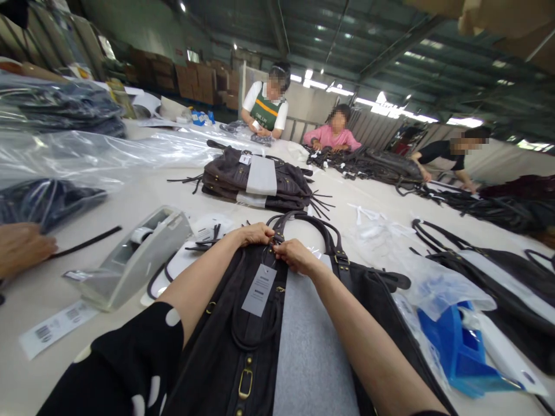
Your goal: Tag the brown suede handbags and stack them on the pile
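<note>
A dark handbag [255, 370] with brass fittings lies in front of me, a grey paper band [314, 346] around its middle. My left hand [256, 234] is closed in a pinch at the base of the bag handle [299, 215]. Just beside it, my right hand [296, 256] pinches at the same spot, where the thin string of a grey hang tag [259, 290] runs up to the fingers. The tag hangs flat against the bag front. My fingertips partly cover what they grip.
A grey tape dispenser [134, 254] and a barcode label [56, 329] are on my left, near another person's hand [26, 248]. At right sit a blue tape dispenser [459, 346] and another bag [489, 283]. Stacked bags [225, 173] lie ahead; several people work across the table.
</note>
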Action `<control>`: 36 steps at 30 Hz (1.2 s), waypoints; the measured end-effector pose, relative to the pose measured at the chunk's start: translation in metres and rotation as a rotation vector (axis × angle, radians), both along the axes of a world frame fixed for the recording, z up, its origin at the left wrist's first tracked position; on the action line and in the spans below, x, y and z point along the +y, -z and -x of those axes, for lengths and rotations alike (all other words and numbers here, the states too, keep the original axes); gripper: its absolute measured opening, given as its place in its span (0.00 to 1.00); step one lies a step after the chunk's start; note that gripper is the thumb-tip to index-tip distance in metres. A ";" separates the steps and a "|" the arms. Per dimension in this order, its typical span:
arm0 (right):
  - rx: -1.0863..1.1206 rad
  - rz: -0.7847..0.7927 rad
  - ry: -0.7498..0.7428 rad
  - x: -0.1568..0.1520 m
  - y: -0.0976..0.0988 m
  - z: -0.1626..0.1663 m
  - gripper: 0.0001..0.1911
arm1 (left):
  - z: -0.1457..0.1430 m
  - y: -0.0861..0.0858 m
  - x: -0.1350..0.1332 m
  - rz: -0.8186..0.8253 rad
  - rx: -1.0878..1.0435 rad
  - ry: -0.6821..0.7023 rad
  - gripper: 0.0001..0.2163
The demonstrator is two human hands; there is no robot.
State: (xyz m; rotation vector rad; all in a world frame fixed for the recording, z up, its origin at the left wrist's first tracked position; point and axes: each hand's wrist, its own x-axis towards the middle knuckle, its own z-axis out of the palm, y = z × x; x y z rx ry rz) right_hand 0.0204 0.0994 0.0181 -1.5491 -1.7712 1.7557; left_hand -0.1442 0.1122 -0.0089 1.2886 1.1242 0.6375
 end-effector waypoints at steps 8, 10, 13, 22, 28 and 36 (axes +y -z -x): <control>-0.033 -0.094 0.002 -0.003 -0.005 0.003 0.14 | -0.004 0.005 0.001 -0.167 0.121 -0.094 0.08; -0.053 -0.099 -0.005 -0.003 -0.006 0.003 0.15 | -0.005 0.006 -0.001 -0.222 0.178 -0.152 0.07; -0.095 -0.125 -0.021 -0.001 -0.009 0.004 0.13 | -0.006 0.006 -0.001 -0.266 0.262 -0.244 0.06; -0.225 -0.352 -0.104 0.010 -0.007 0.001 0.07 | 0.004 0.004 -0.012 -0.410 0.511 -0.565 0.04; -0.257 -0.521 -0.031 0.001 0.000 0.014 0.13 | 0.004 0.002 -0.035 -0.545 0.533 -0.682 0.07; -0.448 -0.901 -0.123 -0.003 0.001 0.028 0.14 | 0.003 0.001 -0.048 -0.610 0.462 -0.685 0.10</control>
